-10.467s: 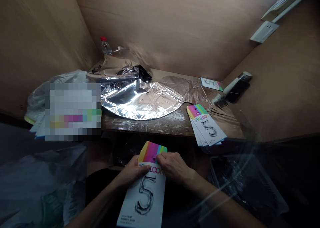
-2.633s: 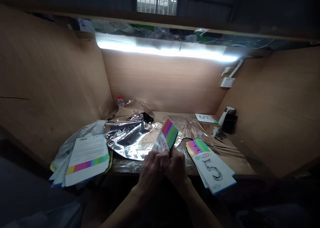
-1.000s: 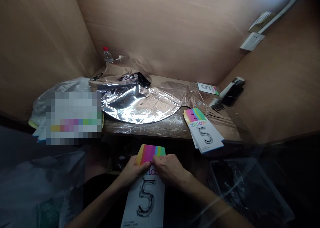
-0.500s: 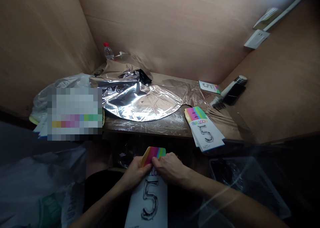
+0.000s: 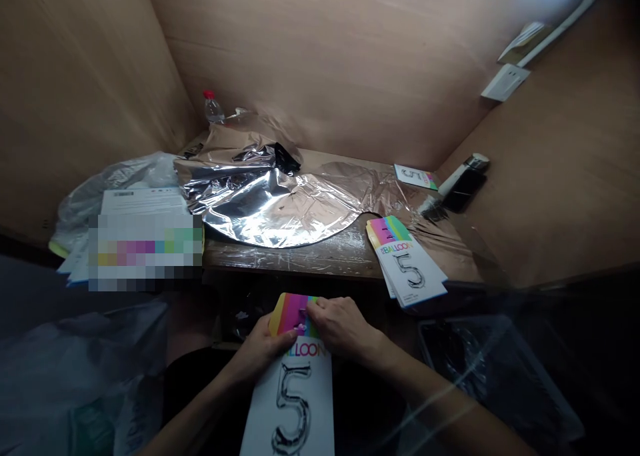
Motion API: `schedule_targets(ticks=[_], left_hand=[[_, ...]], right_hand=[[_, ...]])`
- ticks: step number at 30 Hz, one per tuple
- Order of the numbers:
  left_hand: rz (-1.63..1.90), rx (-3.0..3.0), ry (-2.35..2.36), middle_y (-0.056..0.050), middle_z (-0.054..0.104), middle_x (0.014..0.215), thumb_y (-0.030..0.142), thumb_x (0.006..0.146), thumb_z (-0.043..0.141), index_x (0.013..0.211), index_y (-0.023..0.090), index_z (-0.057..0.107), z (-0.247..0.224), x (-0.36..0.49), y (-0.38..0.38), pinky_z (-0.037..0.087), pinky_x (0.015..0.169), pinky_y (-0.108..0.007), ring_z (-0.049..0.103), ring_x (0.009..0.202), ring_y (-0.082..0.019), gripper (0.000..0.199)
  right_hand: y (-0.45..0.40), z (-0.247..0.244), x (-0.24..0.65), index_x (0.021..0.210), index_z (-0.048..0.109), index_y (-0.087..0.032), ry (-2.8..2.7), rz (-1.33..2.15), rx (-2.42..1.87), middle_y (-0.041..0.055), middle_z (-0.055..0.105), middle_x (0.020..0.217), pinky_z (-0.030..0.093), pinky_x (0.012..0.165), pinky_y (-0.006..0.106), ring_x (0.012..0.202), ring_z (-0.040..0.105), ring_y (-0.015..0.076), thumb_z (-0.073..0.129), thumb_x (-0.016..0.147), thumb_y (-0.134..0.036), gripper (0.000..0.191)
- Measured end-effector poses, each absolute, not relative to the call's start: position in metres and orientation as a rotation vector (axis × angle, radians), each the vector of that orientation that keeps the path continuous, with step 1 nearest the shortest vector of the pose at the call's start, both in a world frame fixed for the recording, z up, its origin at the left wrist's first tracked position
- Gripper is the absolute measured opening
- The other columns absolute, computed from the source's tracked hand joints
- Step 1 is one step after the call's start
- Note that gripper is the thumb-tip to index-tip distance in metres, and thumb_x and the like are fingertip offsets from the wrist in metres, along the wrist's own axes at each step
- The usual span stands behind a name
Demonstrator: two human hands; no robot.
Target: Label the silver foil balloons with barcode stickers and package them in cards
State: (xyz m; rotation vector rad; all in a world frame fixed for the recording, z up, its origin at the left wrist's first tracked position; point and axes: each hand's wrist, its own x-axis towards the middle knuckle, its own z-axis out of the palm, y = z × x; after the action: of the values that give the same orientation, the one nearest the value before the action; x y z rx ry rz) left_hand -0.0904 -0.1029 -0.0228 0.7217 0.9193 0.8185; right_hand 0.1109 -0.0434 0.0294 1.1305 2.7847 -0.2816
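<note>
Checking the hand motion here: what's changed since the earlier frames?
The balloon card has come down from above the desk, where it was held edge-on, to below the desk edge, now face up with its 5 showing. The left hand and right hand hold its striped top. The card stack and silver foil balloon stayed put.

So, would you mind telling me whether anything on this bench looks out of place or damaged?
The silver foil balloon lies heavily creased across the wooden bench, and the stack of "5" balloon cards overhangs the bench's front edge, looking ready to slip.
</note>
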Motion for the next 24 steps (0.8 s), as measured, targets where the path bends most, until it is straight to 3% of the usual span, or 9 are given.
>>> schedule_targets(ticks=[8,12,15,18,20,22,24], left_hand=[[0.856,0.890,0.923,-0.004,0.069,0.086,0.034,0.084,0.077,0.102,0.012,0.067,-0.007,-0.084,-0.104,0.047,0.066,-0.024,0.061,0.077,-0.017,0.030],[0.860,0.711,0.984,-0.009,0.073,0.091,0.036,0.080,0.081,0.110,0.011,0.066,-0.009,-0.089,-0.104,0.053,0.068,-0.029,0.068,0.077,-0.021,0.041],[0.931,0.492,1.073,-0.015,0.076,0.098,0.037,0.076,0.084,0.116,0.010,0.065,-0.013,-0.096,-0.107,0.058,0.073,-0.039,0.073,0.080,-0.029,0.052],[1.006,0.342,1.066,-0.018,0.077,0.099,0.032,0.073,0.086,0.123,0.009,0.064,-0.012,-0.098,-0.109,0.059,0.080,-0.044,0.075,0.083,-0.033,0.059],[0.985,0.242,0.960,-0.019,0.077,0.102,0.040,0.078,0.081,0.127,0.008,0.064,-0.010,-0.098,-0.108,0.058,0.087,-0.047,0.075,0.090,-0.035,0.060],[0.934,0.121,0.791,-0.021,0.077,0.104,0.059,0.085,0.069,0.126,0.007,0.066,-0.008,-0.098,-0.105,0.057,0.092,-0.049,0.074,0.096,-0.037,0.066],[0.895,0.033,0.665,-0.021,0.077,0.099,0.069,0.087,0.057,0.117,0.006,0.071,-0.010,-0.098,-0.101,0.057,0.092,-0.049,0.074,0.097,-0.037,0.071]], right_hand=[[-0.053,0.024,0.099,0.102,0.056,-0.017,2.703,-0.285,1.053,0.0108,0.072,0.085,0.046,0.058,0.031,0.068,0.070,0.0274,0.052,0.090,-0.016,0.013],[-0.044,0.023,0.114,0.103,0.057,-0.018,2.784,-0.510,1.181,0.0096,0.072,0.087,0.045,0.062,0.030,0.071,0.069,0.0245,0.052,0.093,-0.020,0.011],[-0.052,0.008,0.126,0.093,0.057,-0.018,2.768,-1.151,1.765,0.0051,0.067,0.082,0.042,0.062,0.026,0.070,0.063,0.0190,0.051,0.100,-0.037,0.021],[-0.074,-0.019,0.125,0.086,0.056,-0.018,2.262,-2.139,2.132,0.0023,0.062,0.078,0.044,0.061,0.025,0.070,0.058,0.0169,0.065,0.089,-0.056,0.039],[-0.091,-0.034,0.117,0.088,0.056,-0.018,1.775,-2.655,2.182,0.0021,0.063,0.079,0.047,0.061,0.026,0.068,0.058,0.0170,0.072,0.081,-0.062,0.048],[-0.105,-0.043,0.108,0.094,0.057,-0.018,1.402,-2.919,2.242,0.0024,0.065,0.081,0.049,0.060,0.027,0.067,0.060,0.0178,0.076,0.075,-0.066,0.055],[-0.113,-0.045,0.103,0.101,0.058,-0.019,1.271,-2.966,2.334,0.0039,0.068,0.086,0.052,0.061,0.028,0.072,0.063,0.0203,0.079,0.071,-0.067,0.061]])
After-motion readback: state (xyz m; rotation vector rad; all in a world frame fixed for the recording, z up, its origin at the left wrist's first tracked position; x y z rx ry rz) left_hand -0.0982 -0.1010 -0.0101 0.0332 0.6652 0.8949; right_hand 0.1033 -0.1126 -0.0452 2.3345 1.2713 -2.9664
